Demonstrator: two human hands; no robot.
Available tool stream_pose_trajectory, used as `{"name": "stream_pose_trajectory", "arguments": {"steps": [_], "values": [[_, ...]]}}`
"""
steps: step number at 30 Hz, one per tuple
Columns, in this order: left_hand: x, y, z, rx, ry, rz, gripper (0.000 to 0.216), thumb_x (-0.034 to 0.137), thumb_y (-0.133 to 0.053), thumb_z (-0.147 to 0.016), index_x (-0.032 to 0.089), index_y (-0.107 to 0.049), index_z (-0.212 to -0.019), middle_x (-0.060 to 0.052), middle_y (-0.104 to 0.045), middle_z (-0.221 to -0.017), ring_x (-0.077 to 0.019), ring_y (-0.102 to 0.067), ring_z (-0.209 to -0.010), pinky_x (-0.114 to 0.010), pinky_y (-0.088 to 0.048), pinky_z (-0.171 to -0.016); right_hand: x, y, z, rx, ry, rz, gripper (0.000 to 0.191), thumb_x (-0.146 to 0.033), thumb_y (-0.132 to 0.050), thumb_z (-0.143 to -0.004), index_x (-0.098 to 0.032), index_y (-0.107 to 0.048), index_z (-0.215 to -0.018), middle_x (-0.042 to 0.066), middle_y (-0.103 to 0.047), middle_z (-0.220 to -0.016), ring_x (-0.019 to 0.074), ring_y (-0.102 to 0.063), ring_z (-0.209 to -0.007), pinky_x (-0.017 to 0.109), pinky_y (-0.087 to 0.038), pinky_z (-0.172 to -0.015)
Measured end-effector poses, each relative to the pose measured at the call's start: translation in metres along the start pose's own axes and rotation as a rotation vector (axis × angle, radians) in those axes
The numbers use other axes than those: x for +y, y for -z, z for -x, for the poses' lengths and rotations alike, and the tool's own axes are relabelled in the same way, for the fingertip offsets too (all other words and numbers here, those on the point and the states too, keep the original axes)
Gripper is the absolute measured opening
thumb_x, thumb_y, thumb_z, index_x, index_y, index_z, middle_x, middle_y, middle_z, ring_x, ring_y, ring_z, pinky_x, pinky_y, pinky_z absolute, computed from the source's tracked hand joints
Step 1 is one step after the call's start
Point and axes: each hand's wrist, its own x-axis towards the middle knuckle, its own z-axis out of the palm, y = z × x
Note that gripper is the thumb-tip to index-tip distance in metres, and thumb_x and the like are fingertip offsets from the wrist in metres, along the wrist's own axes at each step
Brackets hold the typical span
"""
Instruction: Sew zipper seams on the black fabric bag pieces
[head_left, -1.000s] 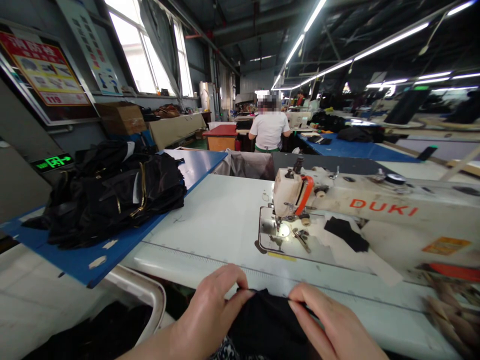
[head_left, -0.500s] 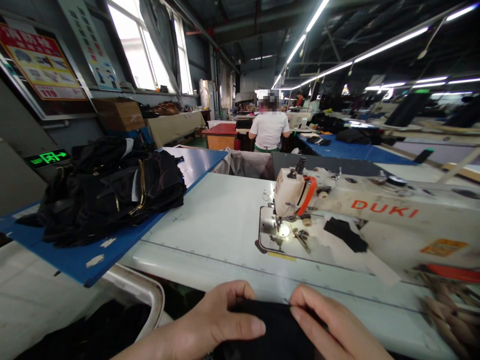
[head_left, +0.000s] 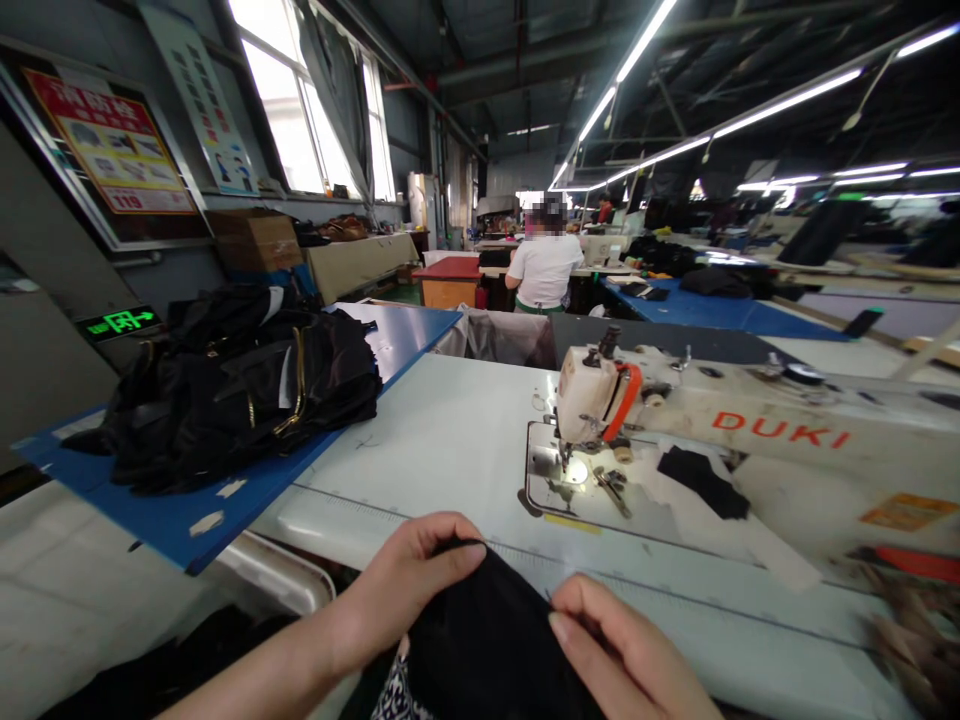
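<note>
A piece of black fabric (head_left: 495,640) is stretched between my two hands at the front edge of the sewing table. My left hand (head_left: 420,565) pinches its upper left corner between thumb and fingers. On the right side, my right hand (head_left: 615,640) grips the fabric's edge with thumb and forefinger, and a short dark thread end shows by the fingertips. The lower part of the fabric runs out of view. Beyond my hands stands a white sewing machine (head_left: 697,400) marked DUKI, its lamp lighting the needle plate (head_left: 551,470).
Black garments with gold zips (head_left: 247,390) are heaped on a blue board (head_left: 161,520) at the left. Below it is a white bin (head_left: 292,570) holding dark cloth. A black scrap (head_left: 701,480) lies beside the machine. Farther off, a person in a white shirt (head_left: 544,270) faces away.
My left hand has moved up and left, drawing the fabric's corner away from my right hand, so more black cloth shows. My right hand keeps its pinch.
</note>
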Motion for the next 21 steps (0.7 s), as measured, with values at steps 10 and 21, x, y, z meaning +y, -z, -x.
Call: {"name": "stream_pose_trajectory", "arguments": {"steps": [10,21], "values": [[0.049,0.026,-0.137,-0.237,-0.624,-1.296,0.014,0.026,-0.055,-0.085,0.024,-0.068,-0.091,0.0,-0.067,-0.091,-0.0188,-0.06,-0.088,-0.025,-0.042,-0.079,0.032,-0.033,-0.089,0.175,-0.428,-0.762,0.014,-0.029,-0.05,-0.083,-0.021,-0.043,-0.073,-0.003,-0.054,-0.065,0.0133,-0.061,-0.06,0.026,-0.051,-0.06],[-0.028,-0.025,-0.216,-0.232,-0.551,-1.08,0.009,0.024,-0.063,-0.078,0.021,-0.068,-0.085,-0.001,-0.065,-0.086,-0.0185,-0.06,-0.087,-0.026,-0.044,-0.08,0.09,0.036,-0.104,-0.102,-0.527,-0.068,0.015,-0.023,-0.05,-0.08,-0.02,-0.047,-0.067,-0.004,-0.056,-0.043,0.011,-0.052,-0.034,0.019,-0.035,-0.038]]}}
